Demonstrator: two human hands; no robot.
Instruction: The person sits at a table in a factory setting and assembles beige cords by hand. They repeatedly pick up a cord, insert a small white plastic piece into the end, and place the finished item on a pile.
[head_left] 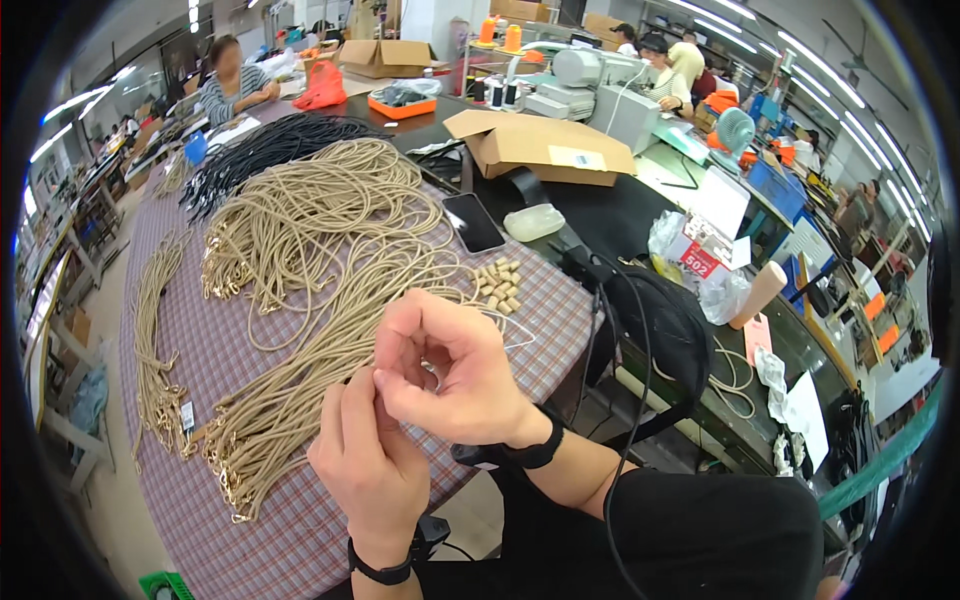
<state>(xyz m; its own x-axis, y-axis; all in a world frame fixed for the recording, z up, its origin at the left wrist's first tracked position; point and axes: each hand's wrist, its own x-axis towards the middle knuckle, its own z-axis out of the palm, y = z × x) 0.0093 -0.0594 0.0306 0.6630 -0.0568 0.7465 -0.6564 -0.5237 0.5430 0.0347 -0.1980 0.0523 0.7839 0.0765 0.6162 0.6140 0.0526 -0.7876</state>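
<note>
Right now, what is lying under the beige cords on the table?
Under the beige cords lies a checked tablecloth, visible between the loops. What it covers cannot be seen. The left hand and right hand pinch one cord above it.

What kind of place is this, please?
Probably a small workshop that assembles cords. Bundles of beige cords lie on the checked table, a pile of small beige caps is beside them, and other people work at nearby benches.

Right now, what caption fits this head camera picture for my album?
Two hands, left hand and right hand, pinch a tan cord over a checked tablecloth heaped with cord bundles.
</note>
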